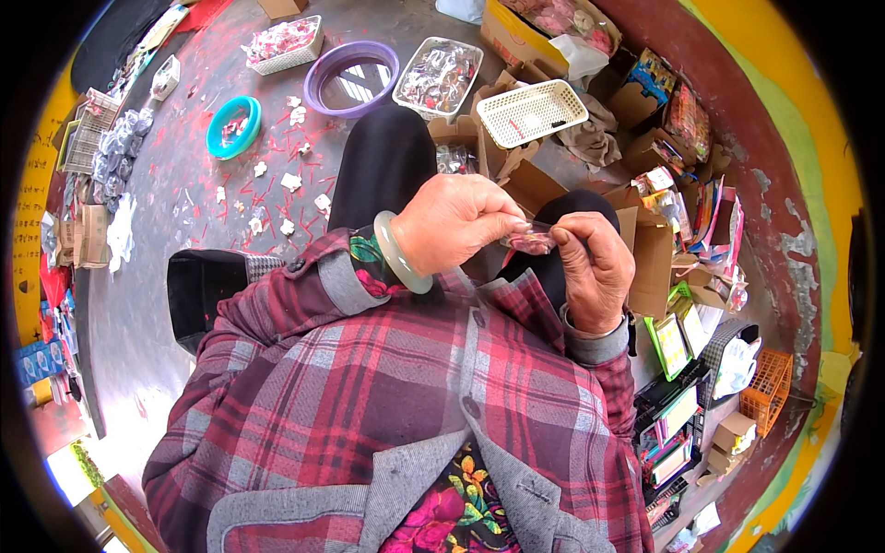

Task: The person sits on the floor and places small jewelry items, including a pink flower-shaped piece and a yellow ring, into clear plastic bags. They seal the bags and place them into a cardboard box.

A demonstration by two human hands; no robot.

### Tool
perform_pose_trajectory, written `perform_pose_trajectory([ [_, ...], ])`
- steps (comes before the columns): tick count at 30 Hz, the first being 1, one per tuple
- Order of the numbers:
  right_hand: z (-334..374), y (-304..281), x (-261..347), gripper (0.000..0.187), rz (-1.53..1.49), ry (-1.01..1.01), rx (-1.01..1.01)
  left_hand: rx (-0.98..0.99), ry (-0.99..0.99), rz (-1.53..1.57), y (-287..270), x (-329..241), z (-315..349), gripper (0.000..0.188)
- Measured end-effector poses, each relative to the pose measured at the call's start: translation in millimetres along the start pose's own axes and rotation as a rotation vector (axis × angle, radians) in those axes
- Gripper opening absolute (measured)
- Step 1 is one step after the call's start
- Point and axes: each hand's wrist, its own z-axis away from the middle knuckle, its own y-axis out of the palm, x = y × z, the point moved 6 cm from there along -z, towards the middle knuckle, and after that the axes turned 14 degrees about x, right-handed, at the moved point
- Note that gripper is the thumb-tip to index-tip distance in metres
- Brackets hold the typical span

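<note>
Between my hands, above my right knee, is a small clear plastic packet (532,241) with pink and reddish contents I cannot make out. My left hand (454,219), with a pale bangle at its wrist, pinches the packet's upper left edge between thumb and forefinger. At the other end, the thumb and fingers of my right hand (595,269) are closed on its right side. Just beyond my hands, a white perforated basket (516,136) rests on open cardboard boxes. Beneath and beside it, a box (454,158) holds shiny clear packets.
On the floor ahead stand a purple basin (318,88), a teal bowl (214,138), a white basket of packets (398,92) and another basket of pink items (277,66). White scraps (290,182) and red bits litter the floor. Cardboard boxes (653,263) and an orange crate (767,392) line the right.
</note>
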Motion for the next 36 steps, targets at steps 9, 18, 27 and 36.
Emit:
perform_pose_trajectory([
  [9,15,-35,-36,0.01,-0.706,0.137,-0.2,-0.11,-0.131,0.658,-25,25,8,0.018],
  [18,11,-3,-56,0.014,-1.09,0.362,-0.207,0.193,-0.397,0.88,26,21,1,0.028],
  [27,14,13,-69,0.02,-1.178,0.439,-0.201,0.159,-0.43,0.918,30,28,4,0.022],
  [36,8,28,-60,0.016,-0.957,0.555,0.015,-0.011,-0.371,0.969,16,34,7,0.022],
])
